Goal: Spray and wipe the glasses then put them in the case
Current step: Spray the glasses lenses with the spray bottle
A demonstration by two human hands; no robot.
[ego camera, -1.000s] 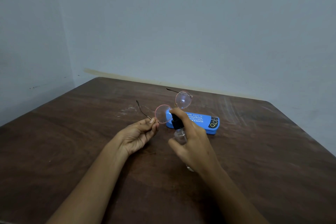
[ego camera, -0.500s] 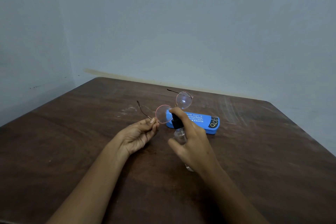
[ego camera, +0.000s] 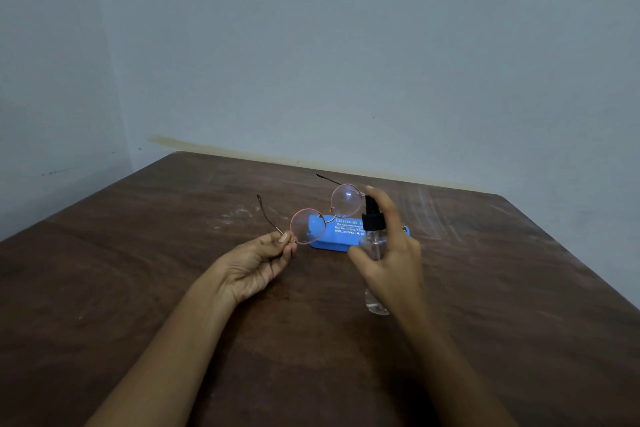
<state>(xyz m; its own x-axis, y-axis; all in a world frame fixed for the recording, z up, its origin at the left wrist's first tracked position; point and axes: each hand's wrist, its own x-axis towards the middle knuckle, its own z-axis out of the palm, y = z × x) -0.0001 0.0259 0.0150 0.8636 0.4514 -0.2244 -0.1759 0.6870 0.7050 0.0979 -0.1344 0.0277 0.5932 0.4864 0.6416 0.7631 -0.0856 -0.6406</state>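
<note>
Round thin-rimmed glasses (ego camera: 327, 215) with both temples unfolded hang above the table, and my left hand (ego camera: 258, 262) pinches them at the near hinge. To their right, my right hand (ego camera: 393, 255) grips a small clear spray bottle (ego camera: 374, 246) with a black nozzle; the index finger is raised above the nozzle, which sits beside the far lens. Behind the glasses on the table lies a closed blue case (ego camera: 341, 232) with white print, partly hidden by the bottle and my right hand.
A dark brown wooden table (ego camera: 138, 288) reaches to a pale wall at the back and left. Its right edge runs diagonally at the far right.
My right hand has carried the bottle to the right and slightly up, from the near lens to beside the far lens, and its index finger has lifted off the nozzle. My left hand and the glasses have barely moved.
</note>
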